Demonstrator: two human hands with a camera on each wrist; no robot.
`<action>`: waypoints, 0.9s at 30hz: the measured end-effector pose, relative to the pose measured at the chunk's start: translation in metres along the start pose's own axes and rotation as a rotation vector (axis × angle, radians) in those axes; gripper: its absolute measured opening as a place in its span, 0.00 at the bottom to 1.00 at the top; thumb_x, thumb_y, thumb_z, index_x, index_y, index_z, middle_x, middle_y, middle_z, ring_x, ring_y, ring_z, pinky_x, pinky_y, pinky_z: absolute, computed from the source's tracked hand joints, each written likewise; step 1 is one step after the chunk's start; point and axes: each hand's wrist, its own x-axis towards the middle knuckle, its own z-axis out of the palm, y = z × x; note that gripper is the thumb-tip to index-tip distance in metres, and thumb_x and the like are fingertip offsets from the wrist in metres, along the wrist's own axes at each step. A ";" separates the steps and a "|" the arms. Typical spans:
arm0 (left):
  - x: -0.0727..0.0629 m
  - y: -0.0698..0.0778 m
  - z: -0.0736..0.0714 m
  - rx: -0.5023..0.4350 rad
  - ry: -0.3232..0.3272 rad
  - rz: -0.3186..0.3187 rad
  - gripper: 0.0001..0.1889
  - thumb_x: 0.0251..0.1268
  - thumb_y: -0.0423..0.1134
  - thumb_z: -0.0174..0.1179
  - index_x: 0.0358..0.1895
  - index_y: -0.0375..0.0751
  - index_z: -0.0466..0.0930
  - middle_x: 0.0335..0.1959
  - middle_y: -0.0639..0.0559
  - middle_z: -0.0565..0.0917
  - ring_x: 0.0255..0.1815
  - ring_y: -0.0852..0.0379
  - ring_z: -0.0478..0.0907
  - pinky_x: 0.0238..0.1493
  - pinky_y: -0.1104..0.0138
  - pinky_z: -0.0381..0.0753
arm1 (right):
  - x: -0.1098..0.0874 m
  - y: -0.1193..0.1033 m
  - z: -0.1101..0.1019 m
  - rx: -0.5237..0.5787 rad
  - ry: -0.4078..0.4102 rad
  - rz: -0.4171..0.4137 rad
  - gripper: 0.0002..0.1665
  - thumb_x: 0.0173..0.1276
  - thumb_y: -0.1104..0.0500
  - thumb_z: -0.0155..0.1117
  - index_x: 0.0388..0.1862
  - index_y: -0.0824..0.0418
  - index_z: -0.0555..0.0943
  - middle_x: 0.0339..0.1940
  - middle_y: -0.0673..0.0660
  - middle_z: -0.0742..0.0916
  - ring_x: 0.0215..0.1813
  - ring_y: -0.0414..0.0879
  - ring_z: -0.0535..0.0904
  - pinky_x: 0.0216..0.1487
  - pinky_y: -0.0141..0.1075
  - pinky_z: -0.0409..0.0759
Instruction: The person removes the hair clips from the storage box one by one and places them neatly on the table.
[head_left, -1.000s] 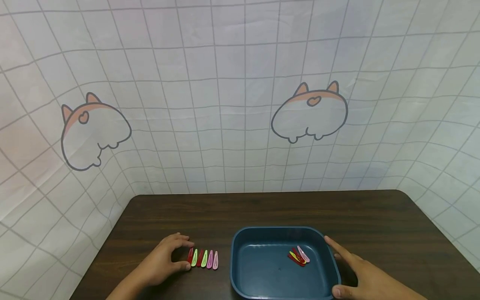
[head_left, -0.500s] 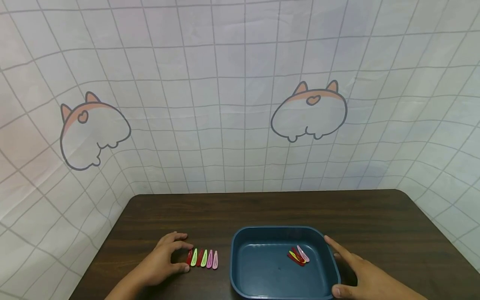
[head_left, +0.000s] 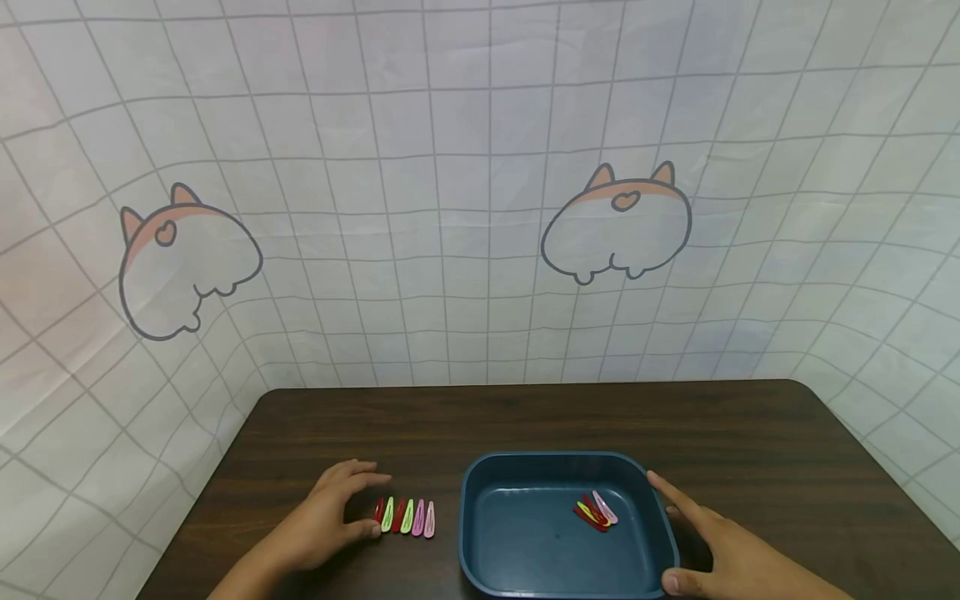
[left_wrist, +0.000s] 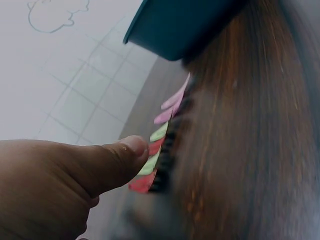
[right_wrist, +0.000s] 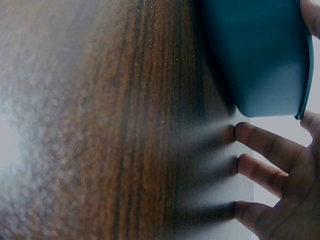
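A row of snap hair clips (head_left: 406,517) in red, green and pink stands side by side on the table left of the tray. My left hand (head_left: 322,517) is at the row's left end, thumb near the first red clip (head_left: 378,510) and index finger raised above it, nothing between them. In the left wrist view the thumb (left_wrist: 122,157) overlaps part of the row. My right hand (head_left: 720,542) rests against the right side of a blue tray (head_left: 525,575), index fingertip and thumb at its rim. In the right wrist view the other fingers (right_wrist: 267,142) reach down beside the tray, extended.
Inside the tray, toward its right, lie several more hair clips (head_left: 596,511), red, yellow and pink, in a small overlapping pile. The dark wooden table (head_left: 420,425) ends at a white grid-patterned curtain (head_left: 420,250) behind and on both sides.
My left index finger has lifted slightly away from the first red clip, and the thumb-finger gap is wider. The right hand and tray have hardly moved.
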 end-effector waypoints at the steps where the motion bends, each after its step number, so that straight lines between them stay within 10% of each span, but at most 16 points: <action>1: 0.001 0.002 0.001 0.005 0.006 0.005 0.31 0.61 0.49 0.74 0.68 0.54 0.77 0.75 0.46 0.66 0.78 0.33 0.52 0.64 0.31 0.64 | 0.000 0.000 0.000 0.000 -0.001 0.000 0.57 0.73 0.46 0.66 0.86 0.41 0.39 0.74 0.72 0.70 0.67 0.77 0.70 0.44 0.73 0.76; 27: 0.040 0.077 0.036 -0.055 0.084 0.237 0.23 0.74 0.53 0.63 0.65 0.48 0.79 0.66 0.55 0.75 0.70 0.49 0.66 0.67 0.39 0.65 | 0.002 0.001 0.000 -0.017 0.013 -0.036 0.57 0.72 0.47 0.67 0.86 0.45 0.40 0.74 0.72 0.70 0.67 0.76 0.70 0.45 0.72 0.76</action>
